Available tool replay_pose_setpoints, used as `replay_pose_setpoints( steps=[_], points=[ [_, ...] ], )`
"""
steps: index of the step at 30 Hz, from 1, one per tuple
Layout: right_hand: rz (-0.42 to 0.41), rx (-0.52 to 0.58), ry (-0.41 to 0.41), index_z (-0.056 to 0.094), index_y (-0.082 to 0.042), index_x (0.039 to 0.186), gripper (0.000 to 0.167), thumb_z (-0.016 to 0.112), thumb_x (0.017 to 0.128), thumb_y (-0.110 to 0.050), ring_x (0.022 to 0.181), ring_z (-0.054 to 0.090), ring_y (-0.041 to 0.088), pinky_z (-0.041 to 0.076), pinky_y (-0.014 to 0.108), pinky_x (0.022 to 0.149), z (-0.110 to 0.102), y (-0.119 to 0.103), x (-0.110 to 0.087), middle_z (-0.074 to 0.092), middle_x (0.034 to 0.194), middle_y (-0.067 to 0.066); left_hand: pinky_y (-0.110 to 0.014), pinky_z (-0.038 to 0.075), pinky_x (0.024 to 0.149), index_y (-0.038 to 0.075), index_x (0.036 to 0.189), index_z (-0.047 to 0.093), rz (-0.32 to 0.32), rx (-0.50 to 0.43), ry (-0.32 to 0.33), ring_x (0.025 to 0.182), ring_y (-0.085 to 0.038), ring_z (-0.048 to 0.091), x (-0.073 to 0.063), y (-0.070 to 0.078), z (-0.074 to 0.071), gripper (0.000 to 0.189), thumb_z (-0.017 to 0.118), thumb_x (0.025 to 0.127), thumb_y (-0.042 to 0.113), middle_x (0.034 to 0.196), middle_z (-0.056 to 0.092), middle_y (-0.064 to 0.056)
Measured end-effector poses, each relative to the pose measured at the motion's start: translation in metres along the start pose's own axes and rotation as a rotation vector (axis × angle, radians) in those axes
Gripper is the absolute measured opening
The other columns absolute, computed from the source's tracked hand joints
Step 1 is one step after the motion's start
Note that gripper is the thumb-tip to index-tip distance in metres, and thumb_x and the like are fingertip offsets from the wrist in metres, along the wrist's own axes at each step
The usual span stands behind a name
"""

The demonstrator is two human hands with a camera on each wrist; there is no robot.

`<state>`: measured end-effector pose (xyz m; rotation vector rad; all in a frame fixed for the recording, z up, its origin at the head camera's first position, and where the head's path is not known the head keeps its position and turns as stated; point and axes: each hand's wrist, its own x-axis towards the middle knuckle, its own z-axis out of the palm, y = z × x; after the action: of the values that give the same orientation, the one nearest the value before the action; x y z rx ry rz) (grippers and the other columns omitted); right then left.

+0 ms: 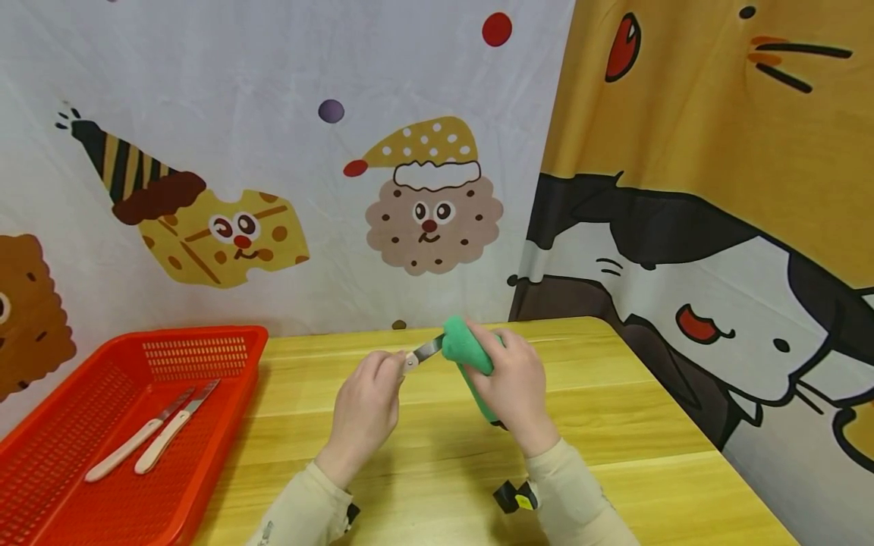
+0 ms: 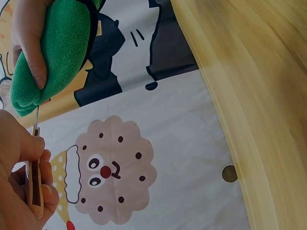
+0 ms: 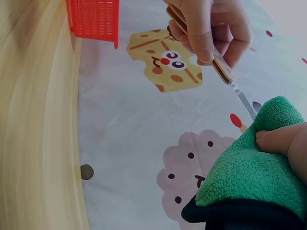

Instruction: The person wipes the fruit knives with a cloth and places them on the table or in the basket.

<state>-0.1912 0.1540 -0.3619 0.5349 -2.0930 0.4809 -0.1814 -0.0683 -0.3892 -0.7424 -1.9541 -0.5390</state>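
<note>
My left hand (image 1: 367,402) grips the pale handle of a folding knife (image 1: 411,362), held up above the table with its blade pointing to the right. A green cloth (image 1: 467,347) with a dark edge is bunched in my right hand (image 1: 514,375), folded over the far part of the blade. In the right wrist view, the thumb presses the cloth (image 3: 259,172) near where the bare blade (image 3: 244,101) enters it. The blade's tip is hidden inside the cloth. From the left wrist, the slotted handle (image 2: 35,184) shows between the curled fingers.
A red plastic basket (image 1: 228,447) stands on the left of the wooden table (image 1: 614,455). Two pale-handled knives (image 1: 164,440) lie inside it, side by side with blades extended. A cartoon-printed curtain (image 1: 273,76) hangs behind the table's far edge.
</note>
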Motion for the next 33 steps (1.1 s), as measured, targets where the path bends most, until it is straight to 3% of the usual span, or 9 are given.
replay_pose_setpoints(
  steps=[21, 33],
  points=[
    [0.073, -0.010, 0.006, 0.065, -0.018, 0.131, 0.064, 0.089, 0.072, -0.015, 0.082, 0.064, 0.033, 0.052, 0.050, 0.068, -0.005, 0.015, -0.001, 0.066, 0.098, 0.014, -0.033, 0.051, 0.052, 0.001, 0.109, 0.058, -0.021, -0.019, -0.040, 0.072, -0.024, 0.060, -0.001, 0.000, -0.006, 0.036, 0.077, 0.079, -0.008, 0.094, 0.060, -0.012],
    [0.099, -0.005, -0.018, 0.064, -0.018, 0.132, 0.063, 0.087, 0.074, -0.015, 0.077, 0.062, 0.031, 0.050, 0.047, 0.065, -0.004, 0.022, -0.006, 0.065, 0.095, 0.014, -0.031, 0.049, 0.048, -0.001, 0.108, 0.057, -0.020, -0.006, -0.069, 0.065, -0.022, 0.057, 0.007, -0.009, -0.022, 0.037, 0.077, 0.079, -0.009, 0.091, 0.058, -0.012]
  ],
)
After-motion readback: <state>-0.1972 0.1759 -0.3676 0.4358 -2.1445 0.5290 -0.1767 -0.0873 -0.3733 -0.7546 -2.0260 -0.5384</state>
